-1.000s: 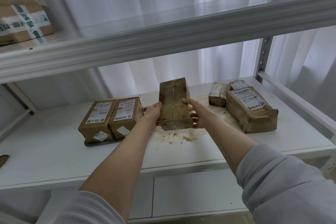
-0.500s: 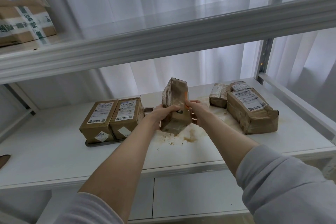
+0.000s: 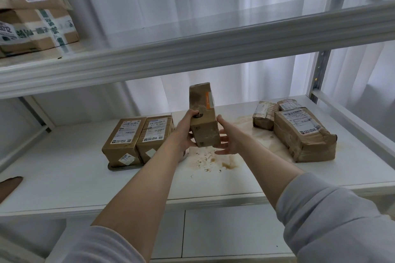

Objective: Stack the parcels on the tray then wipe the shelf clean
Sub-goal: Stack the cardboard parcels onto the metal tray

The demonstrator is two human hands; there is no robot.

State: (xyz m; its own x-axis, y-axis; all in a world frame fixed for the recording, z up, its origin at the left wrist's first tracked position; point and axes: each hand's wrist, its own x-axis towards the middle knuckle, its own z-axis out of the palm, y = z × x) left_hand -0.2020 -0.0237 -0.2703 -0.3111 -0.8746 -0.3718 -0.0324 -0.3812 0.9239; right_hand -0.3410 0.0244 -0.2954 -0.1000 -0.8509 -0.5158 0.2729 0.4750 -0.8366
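White curtain (image 3: 192, 6) hangs behind the white shelf (image 3: 64, 188). An upper shelf (image 3: 213, 49) crosses your view, with more boxes (image 3: 32, 17) on it at ten o'clock.

By my reading you are partway through the stacking. On the tray (image 3: 119, 167), at nine o'clock from your hands, two parcels (image 3: 121, 141) already lie side by side. You have a third one, the held parcel (image 3: 203, 117), standing on end in the air above the shelf, just right of the tray. Your left hand (image 3: 183, 132) grips its left side with the thumb hooked over the front. Your right hand (image 3: 230, 141) props the lower right corner, fingers spread and fairly straight.

At three o'clock, three parcels (image 3: 303, 134) sit off the tray, pressed close together. These are yet to be moved.

Wiping looks not yet begun. A brown stain (image 3: 213, 160) lies on the shelf at six o'clock under your hands and runs on toward those three. No cloth shows anywhere in view.
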